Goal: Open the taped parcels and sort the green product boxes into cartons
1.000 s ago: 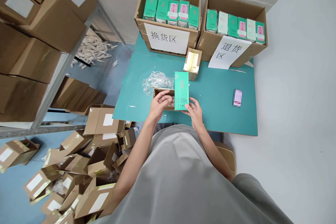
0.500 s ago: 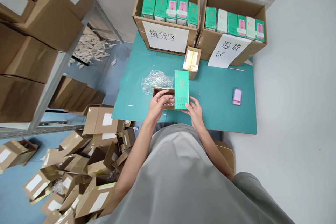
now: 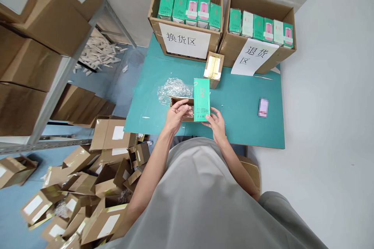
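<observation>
While green box point(image 3: 201, 101) is out above carton point(image 3: 174, 100) | right hand point(image 3: 216, 123): grip holds its lower corner | left hand point(image 3: 174, 118): fingers curled over carton, cannot tell if holding.

Head-height view, forward and down.

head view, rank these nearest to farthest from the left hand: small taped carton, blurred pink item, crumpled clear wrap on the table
From the left hand:
1. Crumpled clear wrap, just beyond it on the table.
2. Small taped carton, farther back and to the right, before the two big cartons.
3. Blurred pink item, off near the table's right edge.
</observation>
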Demonstrator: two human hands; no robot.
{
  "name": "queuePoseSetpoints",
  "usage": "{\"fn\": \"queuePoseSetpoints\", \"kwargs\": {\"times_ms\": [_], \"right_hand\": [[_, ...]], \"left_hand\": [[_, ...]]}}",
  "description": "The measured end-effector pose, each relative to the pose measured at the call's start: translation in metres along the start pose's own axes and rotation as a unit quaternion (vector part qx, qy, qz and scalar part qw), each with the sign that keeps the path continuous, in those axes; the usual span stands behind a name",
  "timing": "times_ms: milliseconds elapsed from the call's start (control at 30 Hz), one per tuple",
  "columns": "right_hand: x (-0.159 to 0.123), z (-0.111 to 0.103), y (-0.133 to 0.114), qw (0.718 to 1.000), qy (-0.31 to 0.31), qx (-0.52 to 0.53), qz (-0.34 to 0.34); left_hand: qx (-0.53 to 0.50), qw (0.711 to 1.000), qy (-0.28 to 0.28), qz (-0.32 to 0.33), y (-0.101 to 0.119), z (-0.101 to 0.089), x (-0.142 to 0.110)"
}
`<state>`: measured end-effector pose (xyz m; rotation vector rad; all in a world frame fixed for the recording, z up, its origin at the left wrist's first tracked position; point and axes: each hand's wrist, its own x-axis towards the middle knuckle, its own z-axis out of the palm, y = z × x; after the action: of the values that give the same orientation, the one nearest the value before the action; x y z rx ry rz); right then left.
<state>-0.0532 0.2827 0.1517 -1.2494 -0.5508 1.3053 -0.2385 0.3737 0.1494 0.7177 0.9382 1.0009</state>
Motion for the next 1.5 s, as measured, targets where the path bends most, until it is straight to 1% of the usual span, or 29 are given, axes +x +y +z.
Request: {"fn": "queuePoseSetpoints", "kwargs": {"times_ms": [133, 300, 367, 433, 500, 567, 633, 700, 767, 800, 867, 933, 1000, 1033, 1100, 1167, 1267, 1333, 1367, 1433, 1500], "right_hand": [[0.000, 0.000, 0.001, 1.000, -0.001, -0.009, -0.002], [-0.001, 0.002, 0.000, 1.000, -0.004, -0.005, -0.003], [-0.003, 0.003, -0.001, 1.000, -0.006, 0.005, -0.004], [-0.003, 0.004, -0.002, 1.000, -0.009, 0.021, -0.001], [-0.004, 0.004, -0.002, 0.998, -0.023, 0.049, 0.011], [-0.003, 0.005, -0.002, 0.994, -0.051, 0.083, 0.038], [-0.002, 0.006, -0.001, 0.988, -0.079, 0.110, 0.068], [-0.002, 0.007, -0.002, 0.986, -0.088, 0.111, 0.083], [-0.002, 0.009, -0.003, 0.993, -0.062, 0.072, 0.066], [-0.003, 0.010, -0.005, 0.998, -0.036, 0.040, 0.044], [-0.006, 0.012, -0.009, 0.999, 0.024, -0.032, -0.022], [-0.012, 0.015, -0.015, 0.988, 0.059, -0.103, -0.095], [-0.018, 0.020, -0.019, 0.971, 0.055, -0.180, -0.149], [-0.020, 0.022, -0.020, 0.960, 0.046, -0.221, -0.164], [-0.024, 0.028, -0.020, 0.939, 0.032, -0.298, -0.171], [-0.025, 0.033, -0.017, 0.922, 0.036, -0.351, -0.160], [-0.023, 0.037, -0.013, 0.911, 0.058, -0.380, -0.147], [-0.019, 0.036, -0.013, 0.917, 0.070, -0.365, -0.146], [-0.017, 0.035, -0.015, 0.925, 0.076, -0.344, -0.142], [-0.010, 0.031, -0.021, 0.951, 0.082, -0.273, -0.121], [-0.004, 0.027, -0.026, 0.982, 0.068, -0.163, -0.066]], "left_hand": [[0.019, 0.999, -0.002, 0.029, -0.002, -0.003, 0.001], [0.090, 0.994, 0.016, 0.055, -0.006, -0.010, 0.004], [0.077, 0.996, 0.017, 0.037, -0.006, -0.008, 0.004], [0.031, 0.999, 0.000, -0.011, -0.005, -0.003, 0.002], [-0.024, 0.997, -0.042, -0.066, -0.004, 0.004, -0.002], [-0.065, 0.990, -0.083, -0.096, -0.003, 0.013, -0.007], [-0.083, 0.988, -0.088, -0.092, -0.003, 0.019, -0.010], [-0.080, 0.992, -0.070, -0.069, -0.003, 0.023, -0.012], [-0.062, 0.996, -0.045, -0.045, -0.002, 0.022, -0.011], [-0.050, 0.998, -0.032, -0.034, -0.001, 0.020, -0.010], [-0.024, 1.000, 0.000, -0.014, 0.002, 0.017, -0.008], [-0.002, 1.000, 0.026, 0.008, 0.003, 0.013, -0.006], [0.018, 0.999, 0.041, 0.031, 0.003, 0.014, -0.006], [0.028, 0.998, 0.044, 0.041, 0.003, 0.015, -0.006], [0.046, 0.997, 0.045, 0.053, 0.000, 0.022, -0.008], [0.061, 0.995, 0.044, 0.062, -0.002, 0.033, -0.011], [0.083, 0.991, 0.053, 0.085, -0.002, 0.047, -0.014], [0.088, 0.990, 0.063, 0.091, 0.000, 0.049, -0.013], [0.081, 0.991, 0.064, 0.082, 0.001, 0.046, -0.011], [0.040, 0.997, 0.056, 0.036, 0.005, 0.035, -0.004], [-0.021, 0.999, 0.038, -0.025, 0.008, 0.018, 0.003]]}}
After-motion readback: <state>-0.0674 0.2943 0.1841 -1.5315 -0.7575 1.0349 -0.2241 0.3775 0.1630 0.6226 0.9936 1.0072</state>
